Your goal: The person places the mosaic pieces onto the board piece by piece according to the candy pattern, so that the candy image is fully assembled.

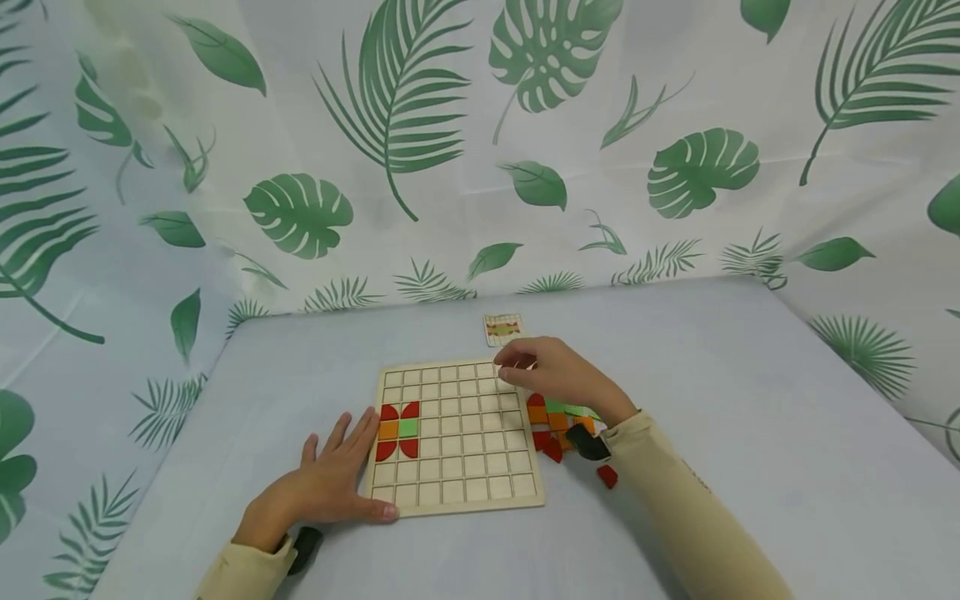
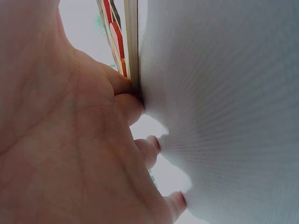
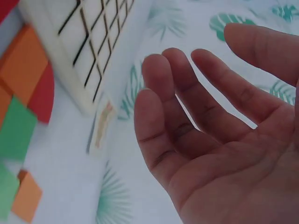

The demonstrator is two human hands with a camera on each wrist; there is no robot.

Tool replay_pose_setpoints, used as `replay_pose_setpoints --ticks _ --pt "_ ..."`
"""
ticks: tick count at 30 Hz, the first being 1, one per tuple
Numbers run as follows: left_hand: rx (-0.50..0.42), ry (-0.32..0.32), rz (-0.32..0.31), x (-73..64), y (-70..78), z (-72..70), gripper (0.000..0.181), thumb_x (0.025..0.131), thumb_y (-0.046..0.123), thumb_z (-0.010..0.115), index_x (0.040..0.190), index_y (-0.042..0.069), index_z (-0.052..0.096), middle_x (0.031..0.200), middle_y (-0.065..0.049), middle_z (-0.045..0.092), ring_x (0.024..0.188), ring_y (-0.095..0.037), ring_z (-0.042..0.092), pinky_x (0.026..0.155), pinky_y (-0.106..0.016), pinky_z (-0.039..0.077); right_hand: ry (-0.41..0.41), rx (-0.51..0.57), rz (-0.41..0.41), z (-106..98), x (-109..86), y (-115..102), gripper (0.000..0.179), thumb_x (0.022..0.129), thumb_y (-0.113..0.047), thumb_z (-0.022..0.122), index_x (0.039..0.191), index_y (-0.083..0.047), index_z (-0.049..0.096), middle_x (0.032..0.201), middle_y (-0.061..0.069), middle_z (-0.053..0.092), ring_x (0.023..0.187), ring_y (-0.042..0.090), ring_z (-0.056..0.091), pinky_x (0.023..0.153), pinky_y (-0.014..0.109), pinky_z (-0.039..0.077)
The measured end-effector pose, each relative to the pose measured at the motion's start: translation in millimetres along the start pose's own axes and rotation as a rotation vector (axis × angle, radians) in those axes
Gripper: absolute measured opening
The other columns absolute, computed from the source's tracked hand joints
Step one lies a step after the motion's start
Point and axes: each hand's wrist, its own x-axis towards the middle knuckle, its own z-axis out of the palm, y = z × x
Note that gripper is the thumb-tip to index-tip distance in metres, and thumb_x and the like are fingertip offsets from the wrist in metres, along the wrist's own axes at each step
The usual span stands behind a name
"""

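Around us hangs a leaf-print curtain point(image 1: 465, 150), behind a pale blue worktop point(image 1: 712, 400). Our left hand point(image 1: 330, 483) lies flat, fingers spread, touching the grid board point(image 1: 457, 433) at its right. Our right hand point(image 1: 558, 379) hovers relaxed, empty, over the board's far corner; beneath its wrist lie coloured tiles point(image 1: 558, 421), just beyond its fingertips a card point(image 1: 502, 328)
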Motion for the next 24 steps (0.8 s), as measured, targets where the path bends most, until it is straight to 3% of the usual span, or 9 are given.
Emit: replay_pose_setpoints --ticks 14,24 --pt "-0.010 0.028 0.010 0.6 -0.4 1.8 0.149 0.067 0.085 0.082 0.172 0.005 0.014 0.179 -0.013 0.008 0.163 -0.042 -0.005 0.117 -0.078 -0.007 0.050 -0.053 0.173 -24.9 -12.2 32.4 0.030 0.106 -0.021 0.066 0.126 0.000 0.073 0.116 0.008 0.073 0.106 0.028 0.065 0.093 0.047 0.056" --pt "-0.009 0.013 0.004 0.7 0.3 0.8 0.149 0.067 0.086 0.081 0.172 0.005 0.012 0.179 -0.013 0.006 0.163 -0.042 -0.007 0.117 -0.078 -0.007 -0.007 -0.108 0.259 -34.6 -17.0 50.8 0.028 0.103 -0.018 0.070 0.121 0.004 0.071 0.105 0.010 0.072 0.096 0.027 0.064 0.091 0.048 0.056"
